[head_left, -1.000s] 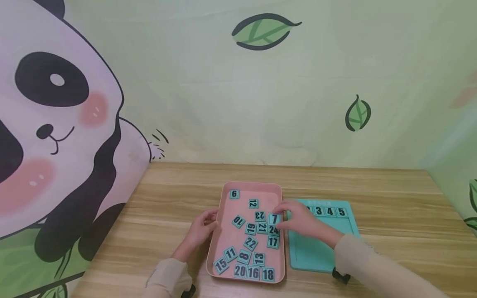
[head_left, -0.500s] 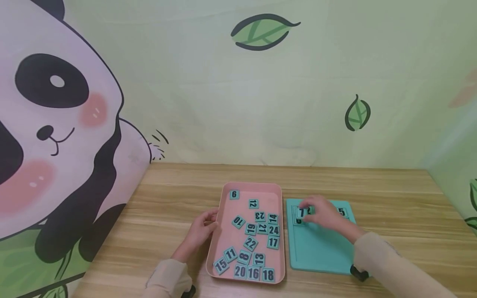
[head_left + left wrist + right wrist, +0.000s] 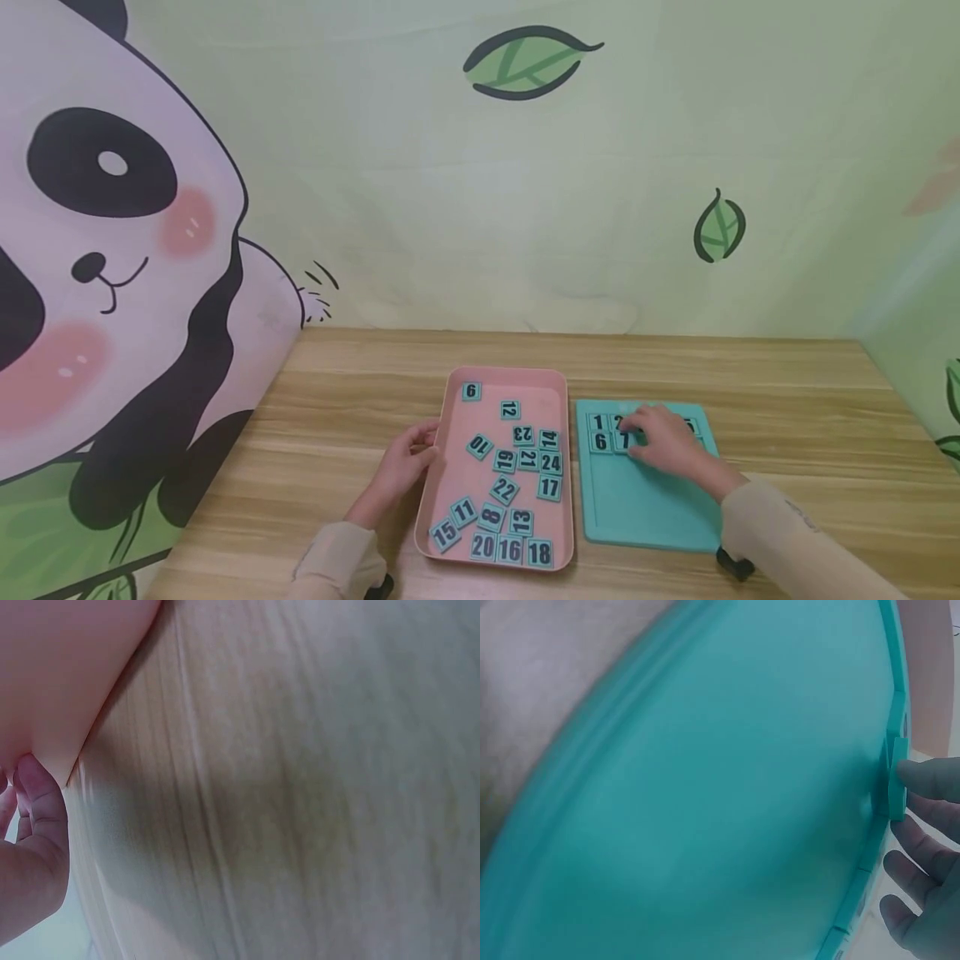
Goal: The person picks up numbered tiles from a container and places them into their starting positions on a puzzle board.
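Note:
My right hand (image 3: 667,437) is over the teal number board (image 3: 648,508), pinching the number tile 7 (image 3: 623,442) beside tile 6 (image 3: 600,441) in the second row. The right wrist view shows that tile (image 3: 897,784) slightly tilted between thumb and fingers, at the row's edge. Tile 1 (image 3: 597,422) and part of tile 2 show in the top row; the hand covers much of the rest. At the left rim of the pink tray (image 3: 442,467) my left hand (image 3: 401,462) grips the edge, its thumb (image 3: 43,791) against the outer wall in the left wrist view.
Several loose number tiles lie in the tray, among them tile 12 (image 3: 510,410), tile 22 (image 3: 505,490) and tile 18 (image 3: 539,552). Tray and board stand side by side on a wooden table (image 3: 360,367). Behind it is a wall (image 3: 420,208) with a panda picture.
My right hand has carried tile 7 from the tray to the board and lowered it beside tile 6. Tile 14, covered before, shows in the tray. The left hand has stayed put.

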`<state>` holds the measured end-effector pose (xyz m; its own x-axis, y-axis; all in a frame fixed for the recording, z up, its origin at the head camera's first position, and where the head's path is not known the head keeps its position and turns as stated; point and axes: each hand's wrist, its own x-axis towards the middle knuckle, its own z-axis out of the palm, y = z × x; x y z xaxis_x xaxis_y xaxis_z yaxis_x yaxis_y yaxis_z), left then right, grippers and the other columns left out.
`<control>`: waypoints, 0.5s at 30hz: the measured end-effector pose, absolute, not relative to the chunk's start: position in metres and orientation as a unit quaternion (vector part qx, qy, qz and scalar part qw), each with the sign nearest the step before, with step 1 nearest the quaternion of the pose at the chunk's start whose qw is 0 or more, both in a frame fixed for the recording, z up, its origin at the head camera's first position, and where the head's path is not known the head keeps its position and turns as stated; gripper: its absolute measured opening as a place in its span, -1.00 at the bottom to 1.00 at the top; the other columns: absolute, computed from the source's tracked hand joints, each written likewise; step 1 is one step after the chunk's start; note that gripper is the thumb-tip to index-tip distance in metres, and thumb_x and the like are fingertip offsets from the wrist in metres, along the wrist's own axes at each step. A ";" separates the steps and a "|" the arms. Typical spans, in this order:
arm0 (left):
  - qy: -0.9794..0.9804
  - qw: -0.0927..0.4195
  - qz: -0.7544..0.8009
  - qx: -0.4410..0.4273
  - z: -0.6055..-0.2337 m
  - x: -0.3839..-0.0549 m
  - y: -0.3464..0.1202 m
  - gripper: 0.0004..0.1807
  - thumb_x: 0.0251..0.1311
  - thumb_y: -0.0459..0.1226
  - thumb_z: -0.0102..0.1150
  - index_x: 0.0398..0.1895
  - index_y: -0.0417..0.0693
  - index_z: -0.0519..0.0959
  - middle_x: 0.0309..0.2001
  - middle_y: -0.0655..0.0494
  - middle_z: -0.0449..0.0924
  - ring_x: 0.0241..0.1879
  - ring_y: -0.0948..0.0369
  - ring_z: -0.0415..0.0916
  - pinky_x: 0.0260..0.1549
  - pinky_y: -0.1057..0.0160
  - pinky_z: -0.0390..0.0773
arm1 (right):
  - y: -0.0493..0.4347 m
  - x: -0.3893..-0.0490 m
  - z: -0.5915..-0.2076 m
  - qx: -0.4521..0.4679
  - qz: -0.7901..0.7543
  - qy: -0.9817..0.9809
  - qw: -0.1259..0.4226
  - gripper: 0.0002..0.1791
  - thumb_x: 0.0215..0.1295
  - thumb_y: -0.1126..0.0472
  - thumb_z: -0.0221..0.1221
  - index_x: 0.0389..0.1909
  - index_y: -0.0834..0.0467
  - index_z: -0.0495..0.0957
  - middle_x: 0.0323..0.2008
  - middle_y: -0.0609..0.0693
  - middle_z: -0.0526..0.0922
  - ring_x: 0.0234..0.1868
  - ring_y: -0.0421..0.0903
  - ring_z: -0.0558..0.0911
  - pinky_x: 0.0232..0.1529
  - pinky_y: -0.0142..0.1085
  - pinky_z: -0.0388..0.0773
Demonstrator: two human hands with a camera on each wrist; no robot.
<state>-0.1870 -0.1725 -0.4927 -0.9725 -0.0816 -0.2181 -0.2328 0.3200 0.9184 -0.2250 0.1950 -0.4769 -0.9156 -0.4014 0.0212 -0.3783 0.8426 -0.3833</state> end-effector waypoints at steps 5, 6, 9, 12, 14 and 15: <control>0.809 0.064 0.576 -0.097 -0.490 -0.186 -0.172 -0.60 0.15 -0.43 -0.06 0.11 -0.16 0.37 -0.15 -0.10 0.40 -0.22 0.14 0.41 -0.35 0.28 0.51 | 0.195 -0.223 -0.480 -0.201 -0.186 0.962 0.019 -0.73 -0.10 0.24 0.26 -0.28 0.13 0.59 -0.26 0.04 0.54 -0.16 0.04 0.44 -0.18 -0.02 0.39; 0.810 0.064 0.575 -0.097 -0.490 -0.186 -0.172 -0.60 0.15 -0.43 -0.06 0.11 -0.16 0.37 -0.15 -0.11 0.40 -0.21 0.14 0.41 -0.34 0.28 0.51 | 0.195 -0.223 -0.480 -0.202 -0.185 0.962 0.016 -0.73 -0.10 0.24 0.26 -0.28 0.13 0.60 -0.26 0.04 0.54 -0.17 0.03 0.44 -0.19 -0.03 0.39; 0.811 0.065 0.573 -0.096 -0.490 -0.186 -0.172 -0.60 0.16 -0.43 -0.06 0.11 -0.16 0.37 -0.14 -0.11 0.41 -0.19 0.13 0.41 -0.32 0.27 0.51 | 0.194 -0.223 -0.481 -0.208 -0.183 0.961 0.008 -0.73 -0.11 0.24 0.27 -0.29 0.14 0.60 -0.28 0.04 0.54 -0.19 0.02 0.44 -0.22 -0.05 0.39; 0.812 0.065 0.572 -0.095 -0.491 -0.186 -0.172 -0.60 0.16 -0.44 -0.07 0.11 -0.16 0.37 -0.14 -0.11 0.41 -0.19 0.13 0.41 -0.32 0.27 0.51 | 0.194 -0.222 -0.481 -0.209 -0.180 0.961 0.006 -0.73 -0.12 0.23 0.27 -0.30 0.14 0.60 -0.28 0.04 0.54 -0.20 0.02 0.44 -0.22 -0.06 0.40; 0.811 0.066 0.573 -0.100 -0.491 -0.186 -0.171 -0.60 0.15 -0.43 -0.06 0.10 -0.14 0.38 -0.14 -0.09 0.41 -0.19 0.12 0.41 -0.32 0.27 0.52 | 0.194 -0.223 -0.482 -0.209 -0.177 0.962 0.006 -0.73 -0.13 0.23 0.27 -0.30 0.13 0.60 -0.28 0.04 0.54 -0.19 0.02 0.44 -0.22 -0.05 0.39; 0.810 0.067 0.574 -0.102 -0.491 -0.186 -0.171 -0.60 0.15 -0.43 -0.06 0.10 -0.13 0.38 -0.15 -0.08 0.41 -0.19 0.13 0.41 -0.32 0.27 0.52 | 0.194 -0.223 -0.482 -0.209 -0.175 0.962 0.005 -0.73 -0.13 0.22 0.28 -0.30 0.12 0.60 -0.28 0.03 0.54 -0.19 0.01 0.45 -0.21 -0.05 0.39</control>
<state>-0.1862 -0.1713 -0.4906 -0.9703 -0.0890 -0.2250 -0.2417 0.3206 0.9159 -0.2229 0.1935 -0.4818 -0.9126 -0.4040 0.0626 -0.4001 0.8514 -0.3392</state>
